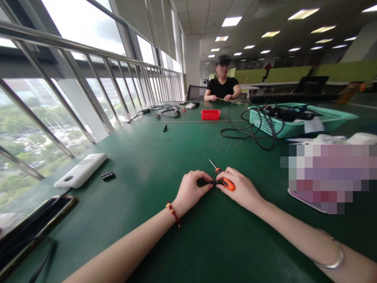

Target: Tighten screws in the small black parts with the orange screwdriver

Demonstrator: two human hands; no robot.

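Both hands meet above the green table (153, 157), close together. My left hand (191, 188) is closed, its thumb and fingers pinching a small black part (203, 182). My right hand (240, 184) is closed around a screwdriver (228, 184) with an orange and black handle, whose thin metal shaft points up and to the left, away from me. The right fingertips also touch the near end of the black part, between the two hands. What kind of part it is cannot be made out.
Left lie a white power bank (82, 171), a small black piece (108, 175) and a phone (38, 232). Further off are a red tray (210, 114), cables (167, 111) and a teal basket (265, 125) of black items. A person (223, 84) sits at the far end.
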